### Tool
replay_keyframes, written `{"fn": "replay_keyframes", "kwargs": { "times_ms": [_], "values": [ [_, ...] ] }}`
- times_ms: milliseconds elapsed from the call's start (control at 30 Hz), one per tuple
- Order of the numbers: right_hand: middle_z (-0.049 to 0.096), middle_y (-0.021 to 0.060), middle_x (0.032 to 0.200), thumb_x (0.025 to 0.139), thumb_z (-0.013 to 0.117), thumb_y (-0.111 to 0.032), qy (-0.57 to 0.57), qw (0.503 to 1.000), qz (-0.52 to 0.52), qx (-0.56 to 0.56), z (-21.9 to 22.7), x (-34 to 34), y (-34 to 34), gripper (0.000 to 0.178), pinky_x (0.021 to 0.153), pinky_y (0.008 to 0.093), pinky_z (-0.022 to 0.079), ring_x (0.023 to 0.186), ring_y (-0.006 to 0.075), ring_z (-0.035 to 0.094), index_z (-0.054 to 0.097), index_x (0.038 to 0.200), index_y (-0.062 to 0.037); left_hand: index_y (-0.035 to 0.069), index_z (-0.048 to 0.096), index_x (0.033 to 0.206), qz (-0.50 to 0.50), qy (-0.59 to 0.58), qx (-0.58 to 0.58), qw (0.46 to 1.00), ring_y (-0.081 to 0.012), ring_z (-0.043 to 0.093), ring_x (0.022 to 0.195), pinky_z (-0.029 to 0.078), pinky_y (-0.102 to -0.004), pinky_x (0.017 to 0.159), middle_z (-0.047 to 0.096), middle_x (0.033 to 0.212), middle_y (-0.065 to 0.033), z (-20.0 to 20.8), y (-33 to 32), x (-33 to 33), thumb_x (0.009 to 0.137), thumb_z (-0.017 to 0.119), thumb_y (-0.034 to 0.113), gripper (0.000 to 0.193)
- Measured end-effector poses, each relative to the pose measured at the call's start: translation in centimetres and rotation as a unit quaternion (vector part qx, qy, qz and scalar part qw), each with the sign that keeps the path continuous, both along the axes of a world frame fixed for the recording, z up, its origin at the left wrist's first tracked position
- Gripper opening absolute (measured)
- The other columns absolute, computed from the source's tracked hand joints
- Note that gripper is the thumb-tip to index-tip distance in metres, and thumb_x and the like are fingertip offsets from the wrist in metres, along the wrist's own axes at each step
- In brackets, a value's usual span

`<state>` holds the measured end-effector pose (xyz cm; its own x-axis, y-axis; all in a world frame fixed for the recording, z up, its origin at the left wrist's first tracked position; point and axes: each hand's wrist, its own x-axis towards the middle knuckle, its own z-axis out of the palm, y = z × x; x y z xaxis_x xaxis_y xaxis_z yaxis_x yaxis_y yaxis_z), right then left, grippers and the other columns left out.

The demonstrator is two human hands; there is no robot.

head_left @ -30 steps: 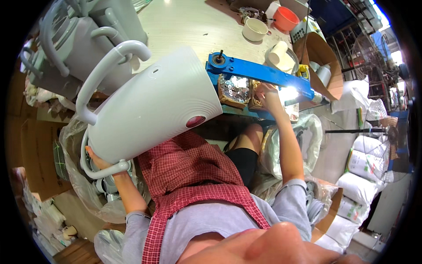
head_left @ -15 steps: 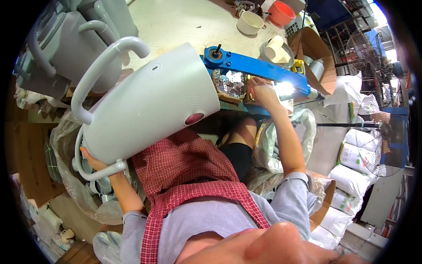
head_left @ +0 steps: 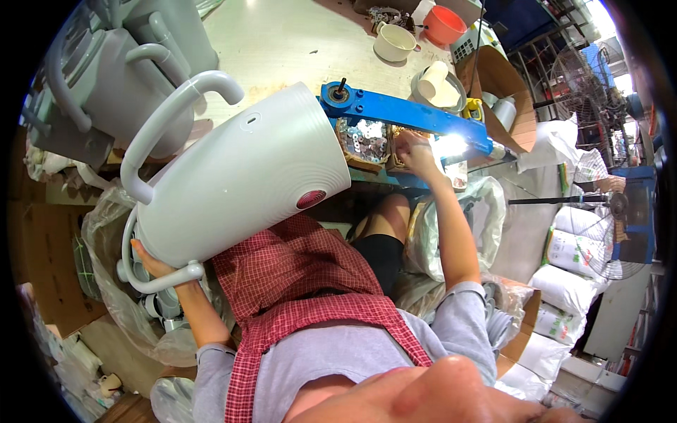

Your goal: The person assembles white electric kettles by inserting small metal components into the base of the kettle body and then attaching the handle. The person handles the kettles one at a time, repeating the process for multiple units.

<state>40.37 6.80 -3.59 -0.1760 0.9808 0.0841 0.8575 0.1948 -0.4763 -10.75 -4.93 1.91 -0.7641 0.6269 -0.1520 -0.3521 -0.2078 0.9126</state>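
Note:
A large light-grey plastic can (head_left: 233, 169) lies slanted across my lap and the bench edge, its wide end over the tip of a blue metal arm (head_left: 395, 109). It has a curved tube handle (head_left: 166, 116), a hooped lower handle and a dark red oval on its side. My left hand (head_left: 151, 262) grips its lower end beside the hoop; most of the fingers are hidden. My right hand (head_left: 416, 151) is at a small box of tiny parts beneath the blue arm, fingers bent together. What they pinch, if anything, does not show. Beside it sits a tray of metal washers (head_left: 364, 141).
Several similar grey cans (head_left: 134, 77) crowd the left side. At the back are a cream cup (head_left: 395, 44), an orange bowl (head_left: 444, 25) and a cardboard box (head_left: 511, 92). Plastic bags (head_left: 469, 218) hang beside my knee. White sacks (head_left: 564, 282) and a fan (head_left: 617, 204) stand right.
My right hand has shifted slightly left within the parts box, its fingers drawn closer together. The grey can stays almost in place in my left hand; the whole view has shifted slightly.

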Motion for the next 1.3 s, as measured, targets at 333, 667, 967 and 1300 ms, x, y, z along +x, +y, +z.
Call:
{"fn": "replay_keyframes", "kwargs": {
  "times_ms": [333, 667, 967, 1300],
  "values": [
    [0.067, 0.0104, 0.102, 0.083, 0.063, -0.001, -0.05, 0.99, -0.114, 0.059, 1.2, 0.5, -2.1, 0.016, 0.084, 0.0386, 0.052, 0.094, 0.031, 0.063, 0.07, 0.097, -0.0064, -0.003, 0.056, 0.124, -0.033, -0.003, -0.007, 0.999, -0.0215, 0.062, 0.101, 0.051, -0.0336, 0.087, 0.062, 0.117, -0.0121, -1.4, -0.4, -1.4, 0.102, 0.034, 0.047, 0.059],
    [0.07, 0.0119, 0.091, 0.086, 0.062, 0.005, 0.251, 0.956, 0.038, 0.149, 13.7, -10.2, -1.3, 0.022, 0.076, 0.0273, 0.053, 0.085, 0.0182, 0.069, 0.068, 0.107, 0.0, -0.002, 0.056, 0.122, -0.007, -0.048, 0.006, 0.999, -0.0223, 0.062, 0.103, 0.052, -0.0332, 0.087, 0.063, 0.115, -0.013, -2.3, -1.3, -3.7, 0.102, 0.034, 0.046, 0.056],
    [0.073, 0.0101, 0.098, 0.095, 0.055, -0.005, 0.346, 0.924, -0.011, 0.162, 12.2, -14.2, 4.8, 0.011, 0.08, 0.0259, 0.051, 0.088, 0.0116, 0.068, 0.058, 0.104, -0.0006, 0.002, 0.052, 0.13, 0.024, -0.09, 0.014, 0.996, -0.0241, 0.059, 0.109, 0.049, -0.0374, 0.093, 0.058, 0.125, -0.0113, -2.2, -1.7, -3.7, 0.101, 0.036, 0.05, 0.058],
    [0.073, 0.0085, 0.09, 0.089, 0.064, -0.007, 0.261, 0.961, 0.032, 0.083, 14.5, -14.2, 4.4, 0.012, 0.077, 0.0243, 0.052, 0.084, 0.0119, 0.069, 0.069, 0.096, 0.0017, -0.003, 0.057, 0.121, 0.038, -0.059, -0.001, 0.998, -0.0217, 0.064, 0.098, 0.053, -0.0329, 0.084, 0.063, 0.113, -0.0131, -2.6, -1.8, -3.6, 0.1, 0.037, 0.049, 0.06]
  ]
}}
